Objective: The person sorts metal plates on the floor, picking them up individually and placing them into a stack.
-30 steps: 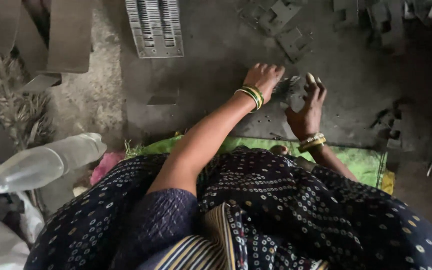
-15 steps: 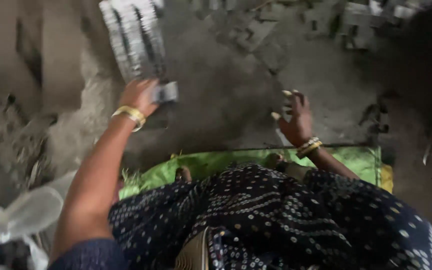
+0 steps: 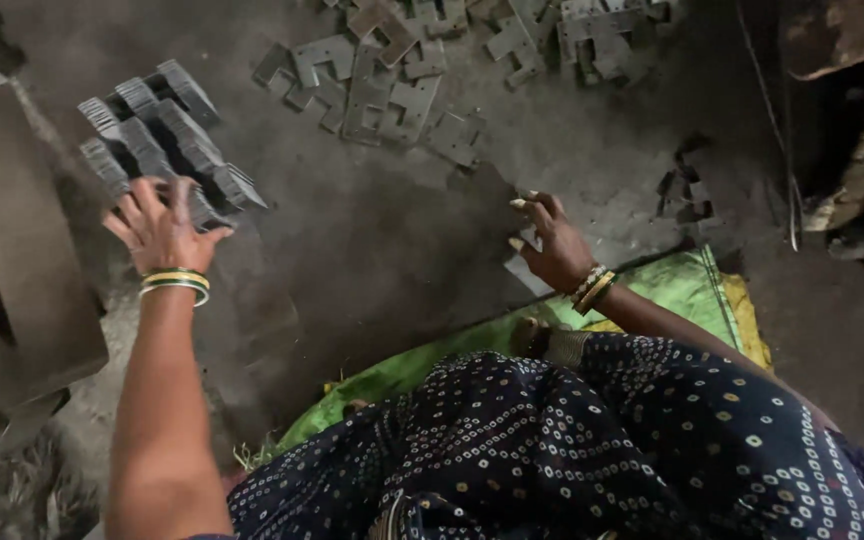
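Observation:
My left hand [image 3: 159, 228] reaches out to the left, its fingers spread against the near end of a stack of thin grey metal plates [image 3: 167, 135] standing on edge in rows. I see nothing held in its fingers. My right hand [image 3: 550, 245] hovers low over the dusty floor with its fingers apart, just above a flat grey metal piece [image 3: 525, 272]. Both wrists wear yellow and green bangles.
Several loose stamped metal plates [image 3: 382, 80] lie scattered at the far side of the floor. A green sack [image 3: 687, 290] lies under my lap, which is covered by dark dotted cloth [image 3: 592, 440]. Grey slabs [image 3: 12, 270] lean at the left.
My left hand left the spot beside the right hand, carried a grey piece leftward, and now rests against the plate stack. The right hand stayed low over the floor.

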